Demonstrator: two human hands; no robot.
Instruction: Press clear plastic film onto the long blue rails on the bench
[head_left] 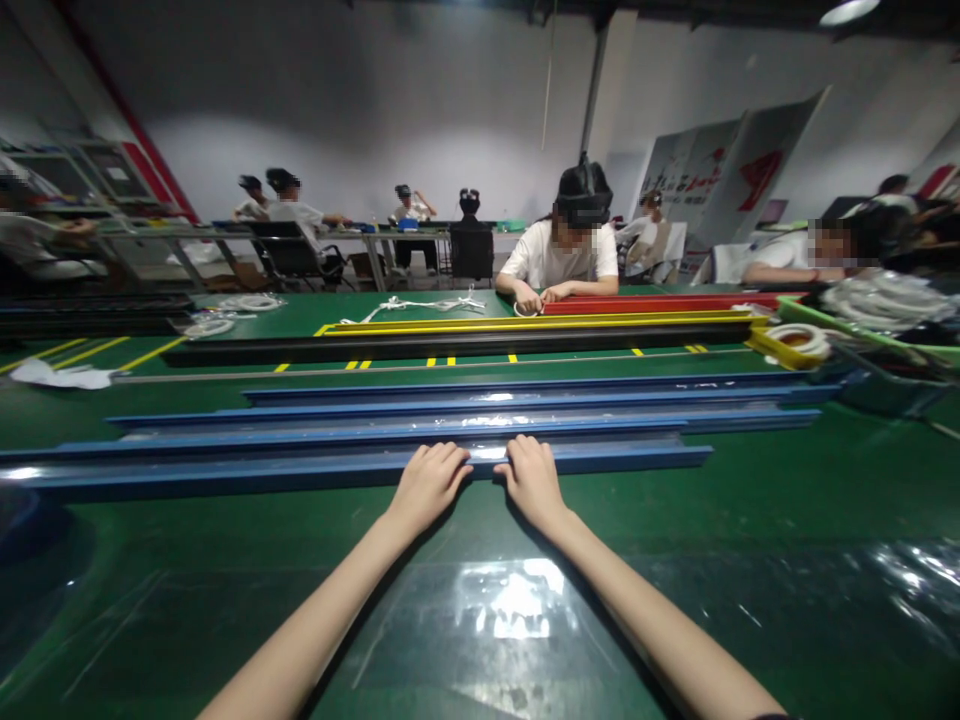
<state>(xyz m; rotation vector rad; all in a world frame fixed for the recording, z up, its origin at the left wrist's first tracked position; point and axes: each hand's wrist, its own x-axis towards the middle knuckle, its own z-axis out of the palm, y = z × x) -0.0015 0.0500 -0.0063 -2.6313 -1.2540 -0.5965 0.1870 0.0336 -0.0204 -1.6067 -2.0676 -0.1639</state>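
Note:
A long blue channel-shaped strip [247,475] lies nearest me across the green table. My left hand [431,478] is curled over its near wall, with the thumb on the front side and the fingertips reaching inside. A short gap to the right, my right hand [535,478] grips the same wall in the same way, its thumb pointing toward the left one. Directly behind are more blue channel strips [795,419], parallel and staggered. The fingertips of both hands are partly hidden by the hands themselves.
Clear plastic sheet [480,640] covers the table's near part. Farther back lie a black strip [450,347], yellow strips [637,320] and red strips [675,302]. Coiled white cord [885,305] fills a green-rimmed basket at right. A co-worker [562,255] sits opposite.

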